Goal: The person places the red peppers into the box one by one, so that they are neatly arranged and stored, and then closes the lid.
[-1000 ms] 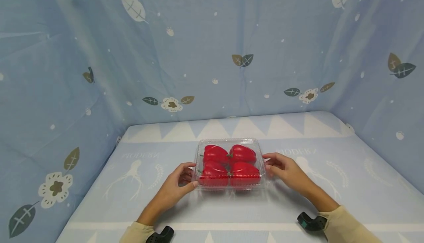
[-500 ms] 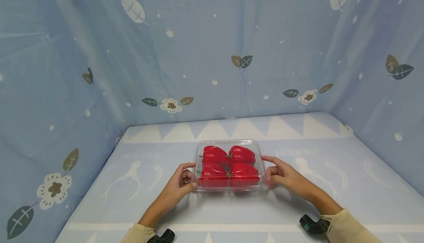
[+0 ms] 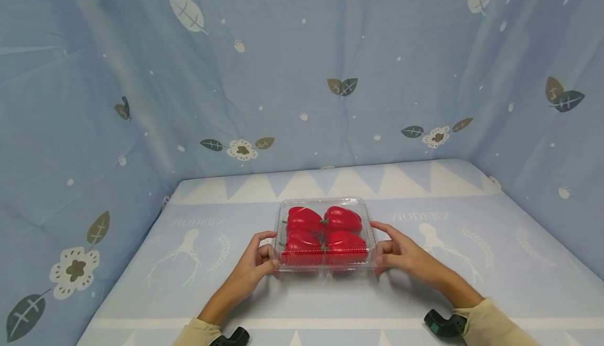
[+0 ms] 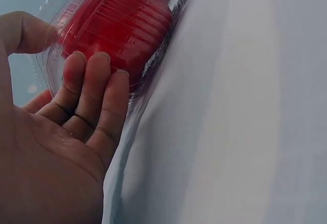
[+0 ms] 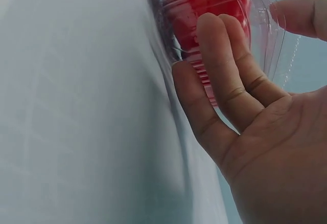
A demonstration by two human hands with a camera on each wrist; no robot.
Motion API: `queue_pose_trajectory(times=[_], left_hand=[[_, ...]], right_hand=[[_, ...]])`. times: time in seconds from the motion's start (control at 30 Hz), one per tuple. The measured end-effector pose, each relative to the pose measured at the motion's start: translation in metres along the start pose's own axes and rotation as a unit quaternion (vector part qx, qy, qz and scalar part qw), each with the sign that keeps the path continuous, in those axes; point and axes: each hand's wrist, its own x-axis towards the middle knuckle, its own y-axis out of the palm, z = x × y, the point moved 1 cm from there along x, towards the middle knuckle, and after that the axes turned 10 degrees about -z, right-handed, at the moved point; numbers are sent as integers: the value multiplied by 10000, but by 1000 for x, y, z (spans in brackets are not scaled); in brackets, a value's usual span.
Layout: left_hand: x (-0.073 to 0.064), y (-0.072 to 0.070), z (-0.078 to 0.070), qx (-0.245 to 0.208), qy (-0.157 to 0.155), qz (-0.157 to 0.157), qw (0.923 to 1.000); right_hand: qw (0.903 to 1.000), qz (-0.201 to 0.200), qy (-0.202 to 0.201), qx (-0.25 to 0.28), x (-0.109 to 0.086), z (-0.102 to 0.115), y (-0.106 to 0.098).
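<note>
A clear plastic clamshell container (image 3: 325, 202) with several red bell peppers (image 3: 344, 219) inside is at the middle of the table, its lid down. My left hand (image 3: 247, 265) grips its left side. In the left wrist view the thumb lies at the rim and the fingertips (image 4: 97, 63) press the ribbed wall below. On the opposite side my right hand (image 3: 408, 251) holds the container likewise, thumb on the rim and fingers (image 5: 219, 65) against the side wall. Whether the base touches the table cannot be told.
A pale blue and white patterned cloth (image 3: 189, 293) covers the table. Blue curtains (image 3: 302, 73) with leaves and flowers stand behind it and on both sides. Black wrist devices (image 3: 443, 324) sit at both cuffs.
My right hand's fingers have shifted, with the index finger now straighter along the container's edge. The left hand keeps its hold. The container stays in nearly the same place.
</note>
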Motion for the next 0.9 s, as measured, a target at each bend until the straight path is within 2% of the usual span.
queue_pose_trajectory(times=[0.2,0.4,0.7,0.9], left_hand=[[0,1,-1,-102,-287,-92,9995],[0,4,-4,-164,-647,-323,9972],[0,8,-6,-568,-808,-534,9937],[1,11,-7,-804,-1112,-653,9884]], right_hand=[[9999,61,-145,17,1,-1,1],[9999,34,-162,1,1,-1,2],[9998,-34,-172,-64,1,0,3],[9998,-54,-160,-56,0,0,3]])
